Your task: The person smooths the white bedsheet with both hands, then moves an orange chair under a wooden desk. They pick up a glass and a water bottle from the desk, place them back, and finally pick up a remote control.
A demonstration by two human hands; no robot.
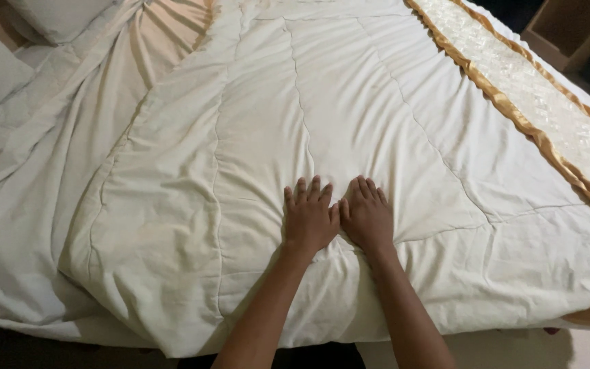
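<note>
Both hands lie flat on the cream duvet [349,116], side by side near the front edge of the bed [49,321]. The left hand [308,219] and the right hand [367,217] touch at the thumbs, fingers spread and pressing down, holding nothing. The middle of the duvet looks mostly smooth; its left side is wrinkled, with a bunched white sheet [15,178] beyond. A gold-edged runner [548,102] lies along the right side, pillows [56,17] at the far left corner.
</note>
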